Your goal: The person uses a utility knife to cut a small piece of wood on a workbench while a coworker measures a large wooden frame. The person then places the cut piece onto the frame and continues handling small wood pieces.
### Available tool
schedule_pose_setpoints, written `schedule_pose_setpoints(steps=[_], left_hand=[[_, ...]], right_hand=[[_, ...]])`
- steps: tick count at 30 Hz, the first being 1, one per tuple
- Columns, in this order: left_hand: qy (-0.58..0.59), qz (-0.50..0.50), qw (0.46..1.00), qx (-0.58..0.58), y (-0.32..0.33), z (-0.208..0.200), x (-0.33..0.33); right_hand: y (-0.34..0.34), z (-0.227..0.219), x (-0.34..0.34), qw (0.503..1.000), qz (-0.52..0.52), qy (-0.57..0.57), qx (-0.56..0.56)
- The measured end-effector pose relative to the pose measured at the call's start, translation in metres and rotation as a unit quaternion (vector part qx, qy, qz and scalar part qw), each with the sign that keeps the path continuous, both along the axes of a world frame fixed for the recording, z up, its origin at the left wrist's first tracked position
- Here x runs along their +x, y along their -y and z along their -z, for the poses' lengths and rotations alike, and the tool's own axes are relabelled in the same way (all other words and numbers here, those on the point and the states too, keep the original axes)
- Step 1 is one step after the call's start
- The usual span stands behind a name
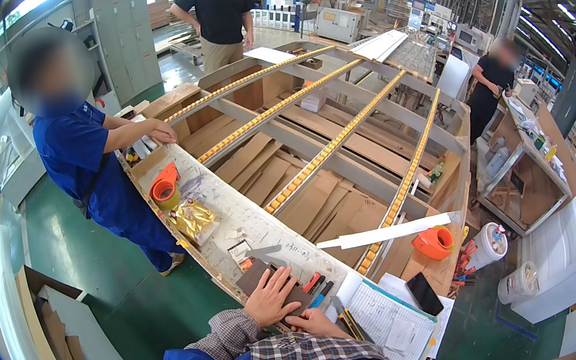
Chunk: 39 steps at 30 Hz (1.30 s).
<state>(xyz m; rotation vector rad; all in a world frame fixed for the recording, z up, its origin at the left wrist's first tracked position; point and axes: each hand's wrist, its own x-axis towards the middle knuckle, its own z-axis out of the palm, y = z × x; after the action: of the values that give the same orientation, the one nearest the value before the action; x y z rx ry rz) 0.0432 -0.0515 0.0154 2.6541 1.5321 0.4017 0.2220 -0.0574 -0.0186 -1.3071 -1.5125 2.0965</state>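
Note:
My left hand [271,298] lies flat, fingers spread, on a dark brown flat piece [249,277] at the bench's near edge. Beside it, my right hand [317,321] has its fingers curled at the piece's near edge; the palm side is hidden. Just beyond sits a thin grey curved strip [266,251]. Red and black markers [313,282] and a blue pen [321,295] are right of my left hand. A yellow-and-black utility knife [353,324] lies next to my right hand, against a clipboard with written sheets [404,322].
Rollers on yellow rails [315,165] span a frame over stacked cardboard [287,173]. Orange tape dispensers [165,187], gold foil [194,220], a phone [424,294] and a white strip [391,232] lie around. A person in blue [81,150] leans at the left; two others stand farther off.

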Motion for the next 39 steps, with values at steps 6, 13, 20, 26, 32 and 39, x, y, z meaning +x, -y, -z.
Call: schedule_pose_setpoints(steps=[6,13,20,26,32,39], left_hand=[[-0.003,0.002,1.000,0.016,0.003,0.002,0.001],[-0.008,0.000,1.000,0.014,-0.002,0.006,0.002],[0.001,0.005,1.000,0.019,-0.003,0.005,-0.001],[0.006,0.016,1.000,0.022,-0.005,0.004,0.000],[0.019,0.025,0.999,0.019,-0.007,0.001,0.000],[0.018,0.024,0.999,0.017,-0.007,-0.003,0.000]], right_hand=[[0.004,-0.001,-0.001,1.000,0.022,0.010,0.008],[0.003,0.012,0.002,0.998,0.050,-0.017,-0.042],[0.005,-0.006,-0.001,0.998,0.057,-0.004,-0.034],[0.006,0.009,-0.002,0.995,0.093,-0.017,-0.034],[0.007,0.005,-0.002,0.994,0.101,-0.035,-0.036],[0.006,0.006,-0.002,0.994,0.092,-0.039,-0.037]])
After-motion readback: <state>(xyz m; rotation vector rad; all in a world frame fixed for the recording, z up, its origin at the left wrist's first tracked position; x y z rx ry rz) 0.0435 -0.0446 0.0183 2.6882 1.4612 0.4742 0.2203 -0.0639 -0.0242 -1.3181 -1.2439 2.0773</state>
